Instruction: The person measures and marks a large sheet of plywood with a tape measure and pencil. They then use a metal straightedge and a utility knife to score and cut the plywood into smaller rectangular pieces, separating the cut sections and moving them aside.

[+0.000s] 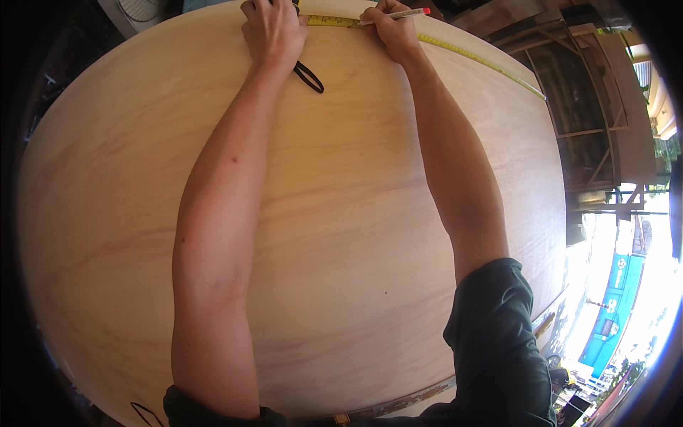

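The left hand (272, 30) curled around the tape measure case (296, 5); the right fingers (385, 25) pinched a pen (409, 13) beside the tape blade (332, 21), which extended rightward.

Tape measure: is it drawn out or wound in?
Drawn out: its yellow tape runs from the left hand past the right hand to near the right edge of the wooden board.

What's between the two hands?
Yellow tape: a stretch of it runs over the wood between the left hand and right hand, in the head view.
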### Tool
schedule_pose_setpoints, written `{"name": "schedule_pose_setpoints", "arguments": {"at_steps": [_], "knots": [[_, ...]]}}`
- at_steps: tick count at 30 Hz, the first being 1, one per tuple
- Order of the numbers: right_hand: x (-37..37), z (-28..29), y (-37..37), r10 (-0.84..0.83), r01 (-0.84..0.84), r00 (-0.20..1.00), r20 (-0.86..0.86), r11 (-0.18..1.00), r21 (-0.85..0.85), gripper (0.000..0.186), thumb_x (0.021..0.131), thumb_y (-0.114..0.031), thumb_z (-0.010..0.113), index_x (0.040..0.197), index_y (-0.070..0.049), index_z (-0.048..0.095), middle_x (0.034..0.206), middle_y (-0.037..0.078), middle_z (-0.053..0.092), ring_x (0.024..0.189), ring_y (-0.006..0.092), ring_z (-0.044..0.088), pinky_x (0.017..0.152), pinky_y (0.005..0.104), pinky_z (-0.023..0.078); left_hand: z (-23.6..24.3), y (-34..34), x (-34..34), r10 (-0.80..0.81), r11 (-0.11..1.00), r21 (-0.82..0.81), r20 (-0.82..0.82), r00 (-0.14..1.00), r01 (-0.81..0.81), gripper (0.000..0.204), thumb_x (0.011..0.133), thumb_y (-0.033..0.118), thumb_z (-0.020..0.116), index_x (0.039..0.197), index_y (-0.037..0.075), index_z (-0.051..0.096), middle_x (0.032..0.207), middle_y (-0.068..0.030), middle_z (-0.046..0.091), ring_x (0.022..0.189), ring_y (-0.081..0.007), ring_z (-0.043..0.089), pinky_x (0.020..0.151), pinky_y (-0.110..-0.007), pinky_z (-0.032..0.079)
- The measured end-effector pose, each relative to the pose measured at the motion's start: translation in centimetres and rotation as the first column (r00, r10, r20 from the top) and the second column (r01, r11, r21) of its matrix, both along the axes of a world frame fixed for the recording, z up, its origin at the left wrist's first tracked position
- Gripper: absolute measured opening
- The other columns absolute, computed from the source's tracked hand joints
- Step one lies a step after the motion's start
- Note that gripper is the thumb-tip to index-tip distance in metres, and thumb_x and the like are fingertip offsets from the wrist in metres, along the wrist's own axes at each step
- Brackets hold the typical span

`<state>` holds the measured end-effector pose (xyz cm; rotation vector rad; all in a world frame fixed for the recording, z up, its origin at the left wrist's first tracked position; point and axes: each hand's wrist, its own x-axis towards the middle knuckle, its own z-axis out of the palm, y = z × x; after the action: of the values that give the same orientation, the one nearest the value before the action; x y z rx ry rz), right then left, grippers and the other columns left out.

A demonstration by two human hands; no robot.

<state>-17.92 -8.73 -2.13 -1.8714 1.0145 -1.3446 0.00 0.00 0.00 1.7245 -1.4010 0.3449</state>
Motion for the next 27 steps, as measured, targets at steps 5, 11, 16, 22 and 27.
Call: {"name": "schedule_pose_setpoints", "arguments": {"at_steps": [5,11,16,22,27], "knots": [[-0.1,-0.2,-0.4,-0.001,-0.001,0.999,0.046,0.999,0.048,0.017,0.071,-0.008,0.062,0.06,-0.007,0.049,0.057,-0.001,0.047,0.054,0.0086,0.04,0.048,0.0265,0.033,0.3,0.2,-0.2,-0.028,1.0,0.0,-0.017,0.999,0.028,0.052,0.068,0.005,0.073,0.109,0.007,0.042,0.111,-0.0142,0.043,0.104,-0.0353,0.048,0.081,-0.045,0.049],[0.0,-0.1,-0.4,-0.004,0.001,1.0,0.028,0.995,0.099,0.017,0.071,-0.007,0.062,0.06,-0.008,0.049,0.057,-0.001,0.048,0.053,0.0083,0.04,0.047,0.0261,0.034,0.1,0.1,0.1,-0.035,0.999,-0.034,0.006,0.999,0.035,0.052,0.068,0.005,0.073,0.109,0.006,0.042,0.11,-0.0144,0.043,0.104,-0.0357,0.048,0.081,-0.046,0.049],[0.6,0.2,0.1,0.006,-0.016,0.997,0.075,0.992,0.128,0.017,0.071,-0.007,0.062,0.061,-0.008,0.049,0.057,-0.001,0.048,0.051,0.0081,0.04,0.045,0.0259,0.033,0.1,0.3,0.3,-0.032,0.999,-0.011,-0.011,0.999,0.032,0.052,0.068,0.005,0.073,0.109,0.006,0.042,0.11,-0.0147,0.043,0.104,-0.0363,0.048,0.081,-0.046,0.049],[-0.4,-0.6,-0.2,-0.002,-0.004,0.999,0.055,0.994,0.113,0.017,0.071,-0.009,0.063,0.062,-0.008,0.049,0.056,-0.001,0.048,0.049,0.008,0.039,0.043,0.0256,0.032,-0.4,0.3,-0.6,-0.034,0.999,-0.011,-0.012,0.999,0.034,0.053,0.067,0.004,0.073,0.11,0.006,0.042,0.112,-0.015,0.042,0.105,-0.0366,0.047,0.082,-0.046,0.048],[0.1,0.0,-0.1,0.019,-0.022,0.999,0.04,0.997,0.079,0.017,0.07,-0.009,0.063,0.061,-0.008,0.049,0.056,-0.001,0.047,0.049,0.0081,0.038,0.043,0.0266,0.031,0.1,0.5,-0.1,-0.018,1.0,-0.01,-0.013,1.0,0.018,0.053,0.066,0.001,0.072,0.109,0.006,0.042,0.111,-0.0151,0.042,0.104,-0.0368,0.047,0.082,-0.046,0.049]]}}
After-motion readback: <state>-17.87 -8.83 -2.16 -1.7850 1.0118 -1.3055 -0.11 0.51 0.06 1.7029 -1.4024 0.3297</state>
